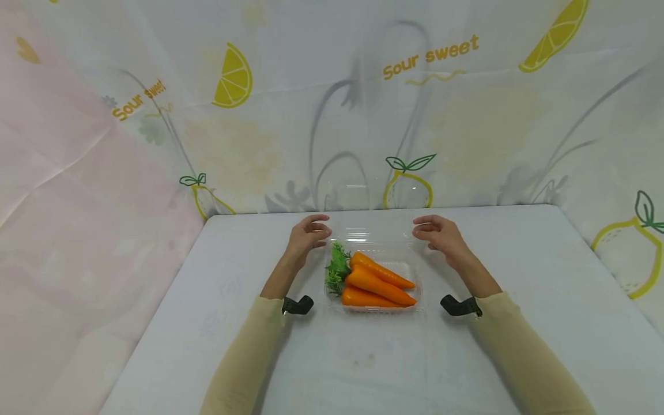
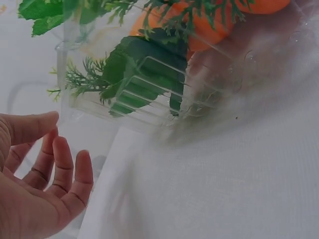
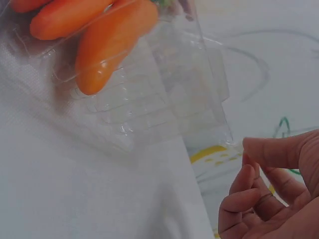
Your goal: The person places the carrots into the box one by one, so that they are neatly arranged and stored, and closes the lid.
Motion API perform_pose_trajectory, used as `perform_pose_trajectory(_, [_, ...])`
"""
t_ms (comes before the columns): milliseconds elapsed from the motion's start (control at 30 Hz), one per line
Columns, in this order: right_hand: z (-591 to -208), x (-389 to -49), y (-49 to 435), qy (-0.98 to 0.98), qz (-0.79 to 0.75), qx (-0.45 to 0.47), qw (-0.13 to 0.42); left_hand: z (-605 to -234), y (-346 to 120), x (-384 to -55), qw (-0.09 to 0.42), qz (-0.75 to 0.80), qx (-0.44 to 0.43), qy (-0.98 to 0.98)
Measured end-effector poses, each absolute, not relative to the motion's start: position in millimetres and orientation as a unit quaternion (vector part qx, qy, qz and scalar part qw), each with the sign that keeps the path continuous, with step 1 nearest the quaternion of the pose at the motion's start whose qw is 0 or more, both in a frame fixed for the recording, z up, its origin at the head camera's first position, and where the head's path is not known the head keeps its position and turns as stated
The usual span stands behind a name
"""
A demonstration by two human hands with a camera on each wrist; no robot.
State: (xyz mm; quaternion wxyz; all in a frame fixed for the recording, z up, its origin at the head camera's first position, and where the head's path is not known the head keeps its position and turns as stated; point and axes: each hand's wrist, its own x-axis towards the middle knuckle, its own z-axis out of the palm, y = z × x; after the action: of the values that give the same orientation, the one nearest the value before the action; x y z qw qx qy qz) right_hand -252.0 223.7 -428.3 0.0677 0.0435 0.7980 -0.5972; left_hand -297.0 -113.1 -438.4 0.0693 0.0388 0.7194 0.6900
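A clear plastic box lies on the table with three orange carrots in its base. Their green leaves point left. The box's lid is folded back behind the base, clear enough that its outline is faint. At the lid's left corner, my left hand pinches the edge between thumb and forefinger. My right hand does likewise at the right corner. In the wrist views, the thumb of the left hand and that of the right hand meet their forefingers beside the clear plastic.
A white table carries the box near its middle. Behind it hangs a pale cloth printed with lemons and lettering, meeting the table's back edge just beyond my hands. A pinkish cloth closes off the left side.
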Motion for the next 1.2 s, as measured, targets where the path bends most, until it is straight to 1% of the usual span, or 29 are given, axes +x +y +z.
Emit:
perform_pose_trajectory(133, [-423.7, -247.6, 226.9, 0.801, -0.596, 0.019, 0.053, -435.8, -117.5, -293.3, 0.048, 0.691, 0.082, 0.716])
perform_pose_trajectory(300, [-419.7, -239.7, 231.0, 0.808, -0.587, -0.003, 0.049, -432.9, -123.4, -288.6, 0.025, 0.682, 0.124, 0.721])
perform_pose_trajectory(500, [-417.8, -226.2, 236.5, 0.822, -0.567, -0.022, 0.055, -425.9, -130.2, -276.0, 0.016, 0.652, 0.151, 0.743])
perform_pose_trajectory(733, [-414.6, -207.9, 243.5, 0.843, -0.527, -0.087, 0.063, -423.6, -140.3, -251.8, 0.036, 0.621, 0.155, 0.767])
perform_pose_trajectory(833, [-414.9, -199.7, 246.2, 0.851, -0.510, -0.111, 0.063, -424.1, -142.4, -237.6, 0.050, 0.607, 0.159, 0.777])
perform_pose_trajectory(900, [-416.1, -194.2, 247.0, 0.856, -0.498, -0.121, 0.067, -417.2, -140.1, -223.7, 0.063, 0.594, 0.155, 0.787])
perform_pose_trajectory(1033, [-419.0, -183.4, 245.6, 0.865, -0.479, -0.132, 0.075, -416.9, -136.0, -203.8, 0.082, 0.572, 0.134, 0.805])
perform_pose_trajectory(1200, [-417.7, -170.3, 241.4, 0.870, -0.470, -0.118, 0.090, -424.2, -135.9, -186.1, 0.124, 0.573, 0.115, 0.802])
